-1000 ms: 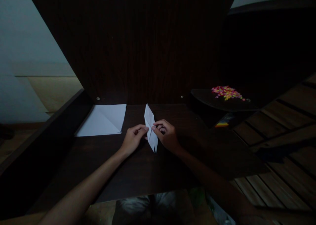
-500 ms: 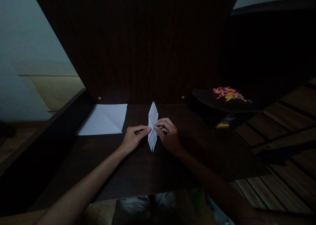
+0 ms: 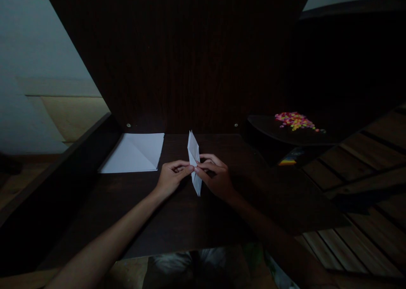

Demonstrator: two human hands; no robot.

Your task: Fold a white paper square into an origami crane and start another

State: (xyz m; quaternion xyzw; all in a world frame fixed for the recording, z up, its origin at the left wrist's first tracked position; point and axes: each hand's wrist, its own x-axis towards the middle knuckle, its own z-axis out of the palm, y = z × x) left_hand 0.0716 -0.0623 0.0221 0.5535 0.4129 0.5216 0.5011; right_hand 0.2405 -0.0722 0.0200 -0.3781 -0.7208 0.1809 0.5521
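Note:
A long, narrow piece of folded white paper [image 3: 193, 147], pointed and split at both ends, is held up over the dark desk, tilted with its top leaning left. My left hand [image 3: 174, 175] pinches its left edge near the middle between thumb and fingers. From the other side, my right hand [image 3: 216, 174] grips the same middle part, its thumb and index finger on the front layer. Both sets of fingertips nearly meet there and cover the centre folds. To the left lies a stack of white paper sheets [image 3: 133, 152], the top one creased diagonally.
A dark wooden desk [image 3: 165, 225] spreads under my hands, with a tall back panel [image 3: 187, 60] behind it and a side board [image 3: 63, 174] at the left. On a rounded shelf [image 3: 263, 126] at the right sits a heap of small colourful beads [image 3: 298, 121].
The folded paper has turned, its top swinging left and its face narrowing. My right fingers have shifted left toward my left fingertips. The sheets and beads stay put.

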